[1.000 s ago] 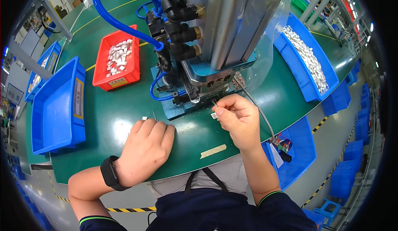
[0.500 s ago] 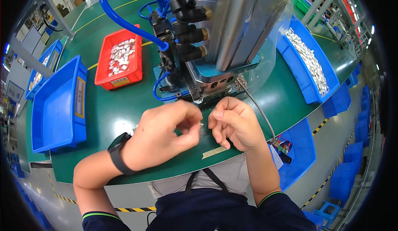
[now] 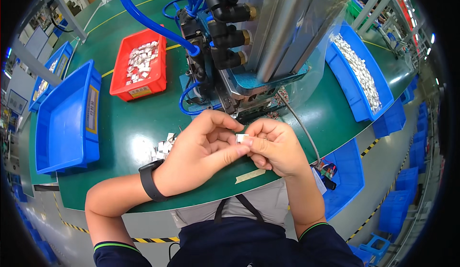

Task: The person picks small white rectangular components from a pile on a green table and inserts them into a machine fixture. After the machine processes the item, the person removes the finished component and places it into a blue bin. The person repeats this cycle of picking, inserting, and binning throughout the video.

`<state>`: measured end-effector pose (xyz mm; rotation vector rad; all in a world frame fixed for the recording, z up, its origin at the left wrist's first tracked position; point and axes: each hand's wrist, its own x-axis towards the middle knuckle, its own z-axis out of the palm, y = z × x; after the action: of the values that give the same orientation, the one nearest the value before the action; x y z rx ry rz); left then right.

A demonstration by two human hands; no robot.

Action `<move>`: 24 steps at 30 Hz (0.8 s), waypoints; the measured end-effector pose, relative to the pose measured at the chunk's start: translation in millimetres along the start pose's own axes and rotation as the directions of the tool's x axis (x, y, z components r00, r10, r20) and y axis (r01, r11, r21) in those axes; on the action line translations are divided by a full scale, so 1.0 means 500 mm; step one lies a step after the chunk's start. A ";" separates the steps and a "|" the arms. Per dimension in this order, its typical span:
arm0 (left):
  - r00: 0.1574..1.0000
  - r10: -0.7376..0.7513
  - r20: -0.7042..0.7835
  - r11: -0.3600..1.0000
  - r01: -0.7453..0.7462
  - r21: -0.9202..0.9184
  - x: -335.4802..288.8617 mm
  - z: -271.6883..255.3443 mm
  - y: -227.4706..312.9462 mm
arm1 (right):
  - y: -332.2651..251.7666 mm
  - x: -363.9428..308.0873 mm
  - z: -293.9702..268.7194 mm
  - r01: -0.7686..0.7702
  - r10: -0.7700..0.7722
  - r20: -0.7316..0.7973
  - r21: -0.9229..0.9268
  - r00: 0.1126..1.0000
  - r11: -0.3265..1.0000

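Observation:
My two hands meet just in front of the machine, over the green bench. Between their fingertips is a small flat white square piece (image 3: pixel 241 137). My right hand (image 3: pixel 280 147) pinches its right side, thumb on top. My left hand (image 3: pixel 196 152), with a black band on the wrist, has its fingers curled behind the piece and its thumb tip at its lower edge. Part of the piece is hidden by the thumbs. A small pile of similar white pieces (image 3: pixel 164 147) lies on the bench beyond my left wrist.
A press-like machine (image 3: pixel 268 66) with blue air hoses (image 3: pixel 143 20) stands ahead. To the left are a red bin (image 3: pixel 160 70) of white pieces and a blue bin (image 3: pixel 67 159). A blue bin (image 3: pixel 342 70) full of white pieces is at right. Tape (image 3: pixel 250 176) sticks near the bench edge.
My hands have come together, the left moving right, and the white piece now shows between their fingertips. The pile beyond my left wrist has come more into sight. The view has shifted slightly.

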<state>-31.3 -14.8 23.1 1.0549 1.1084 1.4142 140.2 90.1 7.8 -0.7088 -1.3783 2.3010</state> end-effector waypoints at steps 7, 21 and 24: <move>0.999 0.043 0.033 0.982 -0.049 0.181 -0.008 -0.014 -0.013 | 0.004 -0.004 -0.002 0.019 -0.019 0.037 0.002 0.999 1.000; 0.969 0.085 0.230 0.775 -0.210 0.597 -0.008 -0.020 0.020 | 0.001 -0.010 -0.001 0.045 -0.031 0.126 -0.113 0.992 0.993; 0.975 0.064 0.215 0.789 -0.182 0.587 -0.007 -0.020 0.027 | 0.000 -0.010 -0.007 0.015 0.008 0.184 -0.119 0.983 0.993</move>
<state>-43.4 -20.2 34.1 1.7070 1.4149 1.0365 146.7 90.0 7.7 -0.5377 -1.6100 2.3461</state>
